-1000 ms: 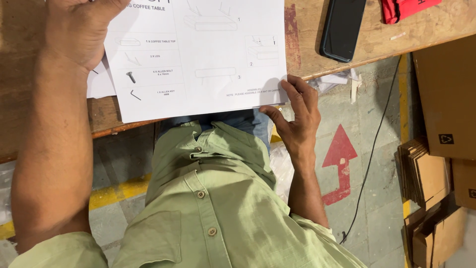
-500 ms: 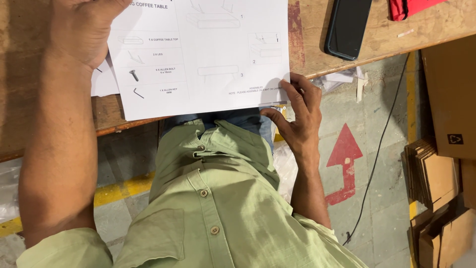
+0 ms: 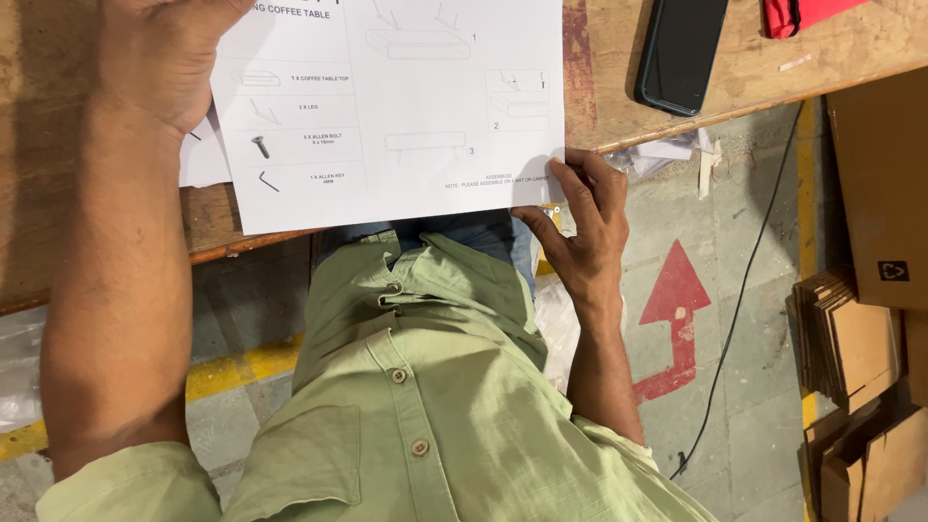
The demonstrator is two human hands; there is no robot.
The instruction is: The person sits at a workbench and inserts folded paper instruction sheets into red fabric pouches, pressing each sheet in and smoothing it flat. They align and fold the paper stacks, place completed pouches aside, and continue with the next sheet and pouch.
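Right hand (image 3: pixel 580 227) pinches white printed paper sheet (image 3: pixel 387 116) at its 5 o'clock corner; left hand (image 3: pixel 159 58) flat on top. Overhangs wooden worktop (image 3: pixel 619 87); a tug could tear it.

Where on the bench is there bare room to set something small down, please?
Bare wood shows between the sheet and the phone, and on the bench right of the phone, below the red cloth. The left is crowded: the left hand presses the sheet, and the right hand holds its lower corner.
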